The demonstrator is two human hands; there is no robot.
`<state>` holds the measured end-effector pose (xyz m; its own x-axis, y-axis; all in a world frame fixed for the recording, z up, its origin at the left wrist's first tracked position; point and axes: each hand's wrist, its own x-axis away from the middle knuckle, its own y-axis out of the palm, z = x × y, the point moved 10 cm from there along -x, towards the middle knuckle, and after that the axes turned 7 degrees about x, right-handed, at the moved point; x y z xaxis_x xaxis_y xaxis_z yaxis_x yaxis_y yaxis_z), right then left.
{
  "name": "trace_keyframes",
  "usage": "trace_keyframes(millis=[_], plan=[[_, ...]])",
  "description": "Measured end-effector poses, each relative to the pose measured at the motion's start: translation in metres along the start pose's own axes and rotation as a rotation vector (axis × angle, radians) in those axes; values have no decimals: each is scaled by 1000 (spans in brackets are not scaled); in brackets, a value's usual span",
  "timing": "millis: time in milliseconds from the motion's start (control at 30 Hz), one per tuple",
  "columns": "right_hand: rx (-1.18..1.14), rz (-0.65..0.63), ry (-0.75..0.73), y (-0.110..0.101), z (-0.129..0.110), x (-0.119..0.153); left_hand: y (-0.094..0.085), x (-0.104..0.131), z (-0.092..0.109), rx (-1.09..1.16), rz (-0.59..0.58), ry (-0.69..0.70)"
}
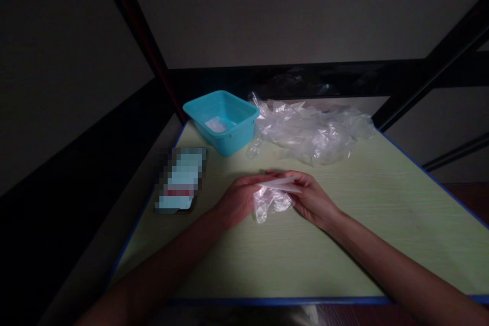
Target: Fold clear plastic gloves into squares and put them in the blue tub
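A crumpled clear plastic bag (272,202) hangs between my two hands over the middle of the table, with a flat whitish strip along its top. My left hand (241,198) is closed on the bag's left side. On its right side my right hand (308,196) grips the strip's end, fingers curled behind it. Some fingertips of both hands are hidden behind the plastic. Beyond my hands lies a loose heap of clear plastic bags (317,135).
A turquoise plastic basin (237,138) stands at the back left, with a small whitish piece (216,124) inside. A phone-like object (181,181), blurred out, lies near the left edge. The pale table (382,204) has a blue rim; a wall rises behind it.
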<state>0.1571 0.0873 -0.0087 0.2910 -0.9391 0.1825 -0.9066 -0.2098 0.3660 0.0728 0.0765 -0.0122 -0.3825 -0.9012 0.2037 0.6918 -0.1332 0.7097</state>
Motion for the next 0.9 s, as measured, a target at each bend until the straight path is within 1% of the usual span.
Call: trace_keyframes(millis=[100, 167, 233, 300, 467, 600, 733, 800, 900], plan=[[3, -4, -37, 0, -5, 1, 6, 0, 1, -26, -73, 10], [20, 4, -12, -2, -2, 1, 6, 0, 0, -4, -95, 3], [30, 18, 11, -5, 1, 1, 5, 1, -1, 38, -100, -17], [30, 29, 0, -7, 1, 1, 4, 1, -1, 90, -100, -36], [58, 35, -108, -6, -9, 2, 5, 3, 3, 200, -82, -38], [134, 35, -186, -4, -15, 3, 2, 4, 3, 109, -13, -24], [159, 23, -233, -3, -18, 4, 6, 5, 1, 55, -62, -4], [131, 10, -222, -3, -17, 4, 6, 5, 2, 59, -72, 1], [53, 11, -139, -6, -12, 1, 4, 5, 1, 56, -57, -20]])
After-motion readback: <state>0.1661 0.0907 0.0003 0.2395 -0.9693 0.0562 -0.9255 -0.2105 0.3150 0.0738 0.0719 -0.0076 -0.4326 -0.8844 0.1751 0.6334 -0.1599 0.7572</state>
